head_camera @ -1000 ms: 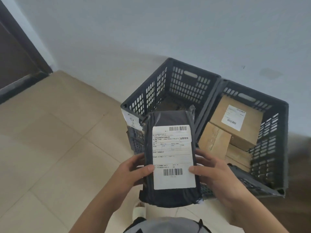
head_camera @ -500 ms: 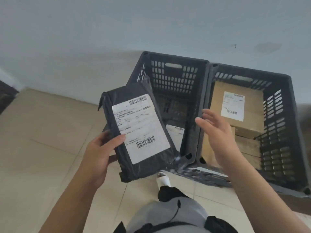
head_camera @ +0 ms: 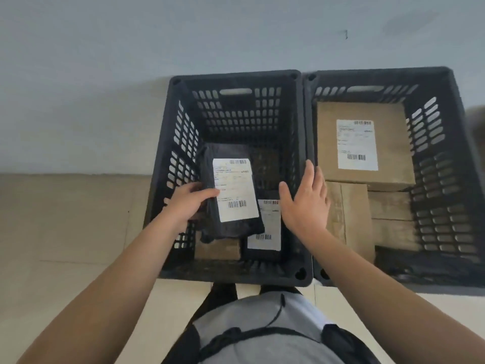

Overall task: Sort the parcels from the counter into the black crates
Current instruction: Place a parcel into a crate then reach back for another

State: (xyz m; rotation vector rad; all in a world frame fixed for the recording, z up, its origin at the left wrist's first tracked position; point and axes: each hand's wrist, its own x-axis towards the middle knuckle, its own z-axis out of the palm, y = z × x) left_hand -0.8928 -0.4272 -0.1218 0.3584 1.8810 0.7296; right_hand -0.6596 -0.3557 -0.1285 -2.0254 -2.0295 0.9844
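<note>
The left hand (head_camera: 193,203) holds a black poly mailer (head_camera: 231,190) by its left edge, inside the left black crate (head_camera: 168,164), above a second labelled mailer (head_camera: 265,232) and a small cardboard box (head_camera: 217,249), both partly hidden. The right hand (head_camera: 305,203), its grip wide, fingers straight, hovers over the shared rims. Cardboard boxes (head_camera: 367,143) fill the right black crate (head_camera: 446,164), whose near corner is blurred.

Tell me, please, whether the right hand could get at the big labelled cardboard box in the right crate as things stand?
Probably yes. The right hand is open and empty, hovering by the wall between the crates, and the cardboard box lies uncovered on top in the open-topped right crate.
</note>
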